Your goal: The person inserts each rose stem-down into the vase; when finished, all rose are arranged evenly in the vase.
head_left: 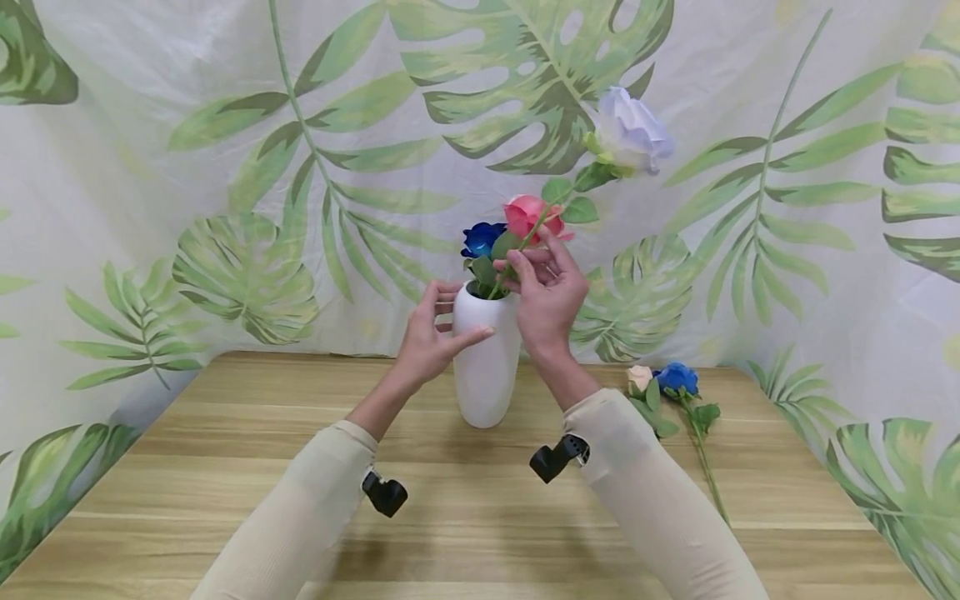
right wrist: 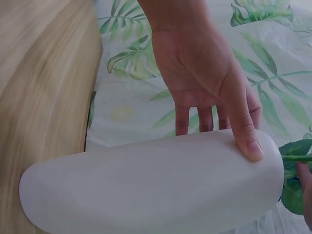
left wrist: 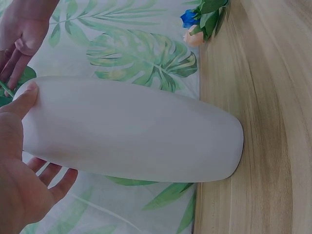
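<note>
A tall white vase [head_left: 486,367] stands upright on the wooden table. My left hand [head_left: 433,337] grips it near the rim, thumb across the front and fingers round the far side. Between thumb and fingers, my right hand [head_left: 551,296] pinches the stem of a white rose [head_left: 633,132]. That rose leans up to the right, its lower stem at the vase mouth; the stem's end is hidden. A dark blue rose [head_left: 482,239] and a pink rose [head_left: 527,217] show above the rim, the pink one partly behind the white rose's stem and my right fingers.
On the table's right side lie a blue rose [head_left: 677,379] with a long stem and a small cream rose [head_left: 639,379]. Behind the wooden table [head_left: 247,442] hangs a leaf-printed cloth [head_left: 360,167]. Small black cameras sit on both wrists.
</note>
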Motion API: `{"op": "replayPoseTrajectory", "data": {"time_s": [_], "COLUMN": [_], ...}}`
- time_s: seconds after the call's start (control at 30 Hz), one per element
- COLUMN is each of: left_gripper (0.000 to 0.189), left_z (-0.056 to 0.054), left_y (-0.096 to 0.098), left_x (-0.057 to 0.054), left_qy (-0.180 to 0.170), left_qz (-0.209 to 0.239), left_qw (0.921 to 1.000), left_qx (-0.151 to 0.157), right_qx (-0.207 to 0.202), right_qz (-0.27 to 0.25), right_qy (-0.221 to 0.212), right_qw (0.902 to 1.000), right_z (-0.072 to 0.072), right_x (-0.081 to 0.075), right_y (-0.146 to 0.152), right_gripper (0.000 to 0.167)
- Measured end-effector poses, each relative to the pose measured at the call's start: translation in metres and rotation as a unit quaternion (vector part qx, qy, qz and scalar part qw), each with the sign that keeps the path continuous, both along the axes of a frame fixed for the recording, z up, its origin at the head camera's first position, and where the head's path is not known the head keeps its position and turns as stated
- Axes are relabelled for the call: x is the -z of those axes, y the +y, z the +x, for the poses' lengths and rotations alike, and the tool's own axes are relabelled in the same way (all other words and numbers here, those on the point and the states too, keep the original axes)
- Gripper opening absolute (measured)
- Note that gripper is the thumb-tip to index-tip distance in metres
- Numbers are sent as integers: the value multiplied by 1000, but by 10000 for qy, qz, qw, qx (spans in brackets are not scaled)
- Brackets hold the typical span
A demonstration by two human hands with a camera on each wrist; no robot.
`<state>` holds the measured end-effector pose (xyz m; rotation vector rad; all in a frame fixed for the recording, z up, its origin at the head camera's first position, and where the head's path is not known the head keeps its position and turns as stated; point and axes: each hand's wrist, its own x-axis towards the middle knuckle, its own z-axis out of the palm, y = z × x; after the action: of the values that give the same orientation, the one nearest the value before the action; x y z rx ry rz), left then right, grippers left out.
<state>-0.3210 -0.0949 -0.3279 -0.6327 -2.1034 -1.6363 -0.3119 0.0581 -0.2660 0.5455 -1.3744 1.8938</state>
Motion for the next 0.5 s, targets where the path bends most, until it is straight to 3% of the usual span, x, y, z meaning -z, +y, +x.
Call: {"op": "replayPoseTrajectory", "data": {"time_s": [0.27,0.5], "left_gripper": [63,63], "left_z": [1,0], "left_y": [0,0], "left_x": [0,0], "left_qy": [-30,-56], "left_qz": [-11,-15], "left_qw": [10000,10000], "left_qx": [-19,-46], "right_qx": [300,18], "right_qz": [-12,229], "right_qy": [224,345], "right_qw": [9993,9991], "right_z": [-5,-7], "right_x": [1,1], "right_y": [3,8], "right_gripper": [31,27]}}
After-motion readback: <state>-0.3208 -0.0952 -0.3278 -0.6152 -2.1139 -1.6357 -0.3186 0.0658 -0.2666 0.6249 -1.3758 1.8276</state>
